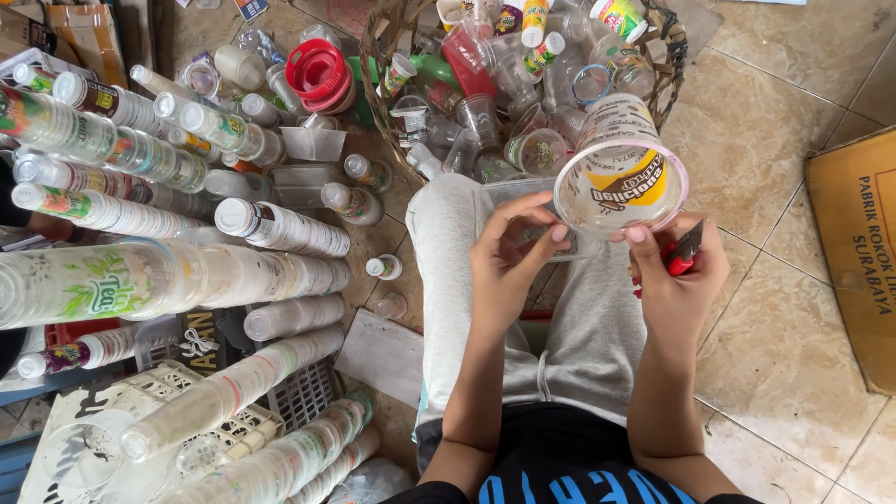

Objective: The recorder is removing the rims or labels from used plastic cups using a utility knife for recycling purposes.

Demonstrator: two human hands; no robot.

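Your hands share the clear plastic cup (620,175) above your lap: left hand (509,257) pinches its near rim, right hand (674,275) grips a red cutter (680,256) beneath, cup's mouth tilted toward you, its axis running away toward the wicker basket (668,58).

- The floor (775,308) was of beige tiles with dark joints, bare to the person's right.
- A flattened brown cardboard sheet (854,252) lay on the tiles at the right edge.
- A wicker basket (674,56) heaped with clear plastic cups stood on the floor ahead of the knees.
- Long stacks of nested plastic cups (280,229) lay on their sides across the left of the floor.
- A white plastic crate (233,429) rested low on the left, under some stacks.
- A red lid (315,67) sat among loose bottles near the top.
- A small white-capped bottle (384,268) stood just beside the left leg.
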